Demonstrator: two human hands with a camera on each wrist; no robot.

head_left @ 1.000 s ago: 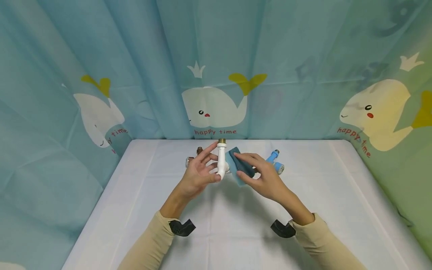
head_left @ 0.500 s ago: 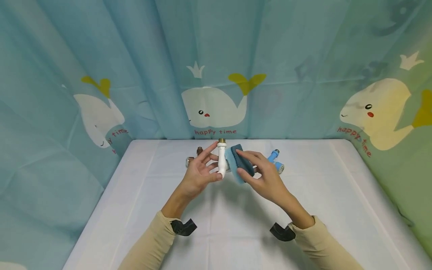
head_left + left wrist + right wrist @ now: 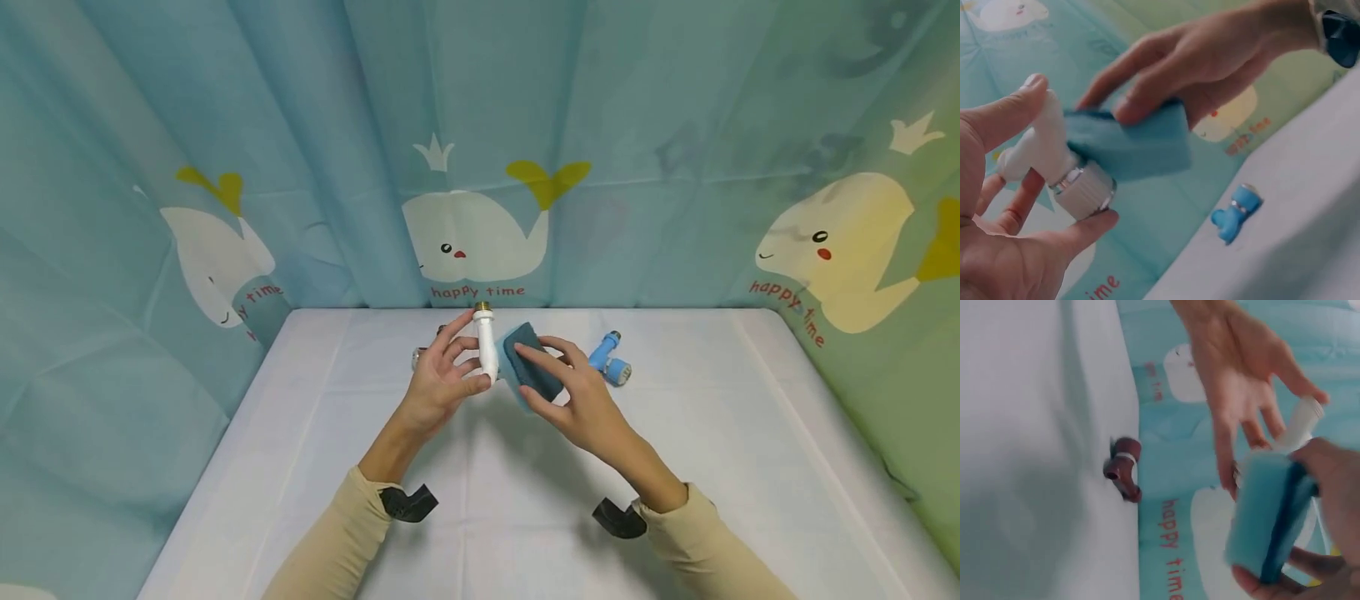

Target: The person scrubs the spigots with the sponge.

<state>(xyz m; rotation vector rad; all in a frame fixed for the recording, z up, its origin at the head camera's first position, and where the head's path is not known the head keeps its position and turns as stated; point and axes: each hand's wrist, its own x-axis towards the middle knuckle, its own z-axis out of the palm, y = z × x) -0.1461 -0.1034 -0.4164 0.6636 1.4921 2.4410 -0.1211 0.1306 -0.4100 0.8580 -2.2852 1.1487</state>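
My left hand (image 3: pixel 437 390) holds a white faucet (image 3: pixel 486 343) with a brass threaded end (image 3: pixel 482 307) up, between thumb and fingers. In the left wrist view the white faucet (image 3: pixel 1052 134) also shows a ridged, chrome-edged part (image 3: pixel 1086 190) that a fingertip touches. My right hand (image 3: pixel 588 400) pinches a two-tone blue sponge (image 3: pixel 531 362) on the right side of the faucet. The sponge (image 3: pixel 1138 140) lies against the faucet in the left wrist view. From the right wrist, the sponge (image 3: pixel 1263 515) hides part of the faucet (image 3: pixel 1302 425).
A blue faucet (image 3: pixel 610 360) lies on the white table (image 3: pixel 480 533), right of my right hand. Behind my left hand is a brown faucet, mostly covered there but plain in the right wrist view (image 3: pixel 1124 467). A whale-print curtain (image 3: pixel 645 233) hangs behind the table.
The white faucet has shifted slightly left and up, with its lower end turned less to the side. The sponge and my right hand have moved a little left, and more of the blue faucet shows.
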